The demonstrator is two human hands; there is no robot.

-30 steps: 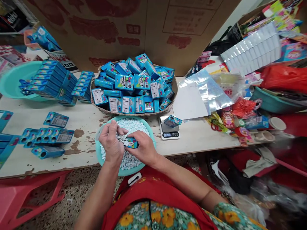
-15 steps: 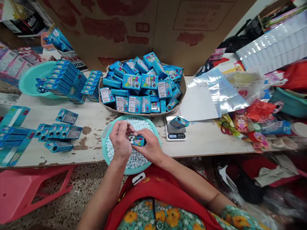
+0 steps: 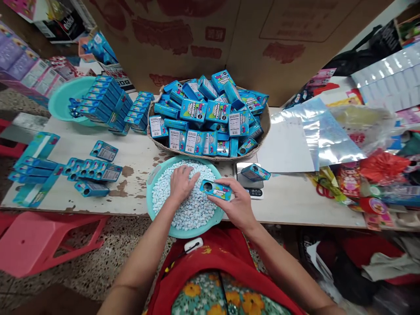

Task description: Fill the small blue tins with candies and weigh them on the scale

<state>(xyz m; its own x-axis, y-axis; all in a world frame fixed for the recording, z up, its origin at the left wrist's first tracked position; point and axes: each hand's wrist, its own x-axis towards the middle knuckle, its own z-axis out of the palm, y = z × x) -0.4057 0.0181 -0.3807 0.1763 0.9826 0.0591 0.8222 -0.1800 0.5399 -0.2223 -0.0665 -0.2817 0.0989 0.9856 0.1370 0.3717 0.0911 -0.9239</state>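
Blue box (image 3: 217,191) (lettered "CARAMELO") sits in the right grip (image 3: 240,206).

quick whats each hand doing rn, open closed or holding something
Left hand: down among pale pieces, thumb apart; whether it grips any cannot be told.
Right hand: closed on a blue box.

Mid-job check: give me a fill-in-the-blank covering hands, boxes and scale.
The held box is in the person's ____ hand.
The other hand touches pale pieces in a basin to the ____ of the scale.
The number of boxes on the scale is ____.
The heaped boxes in the basket are mainly ____.
Missing words: right; left; one; blue.
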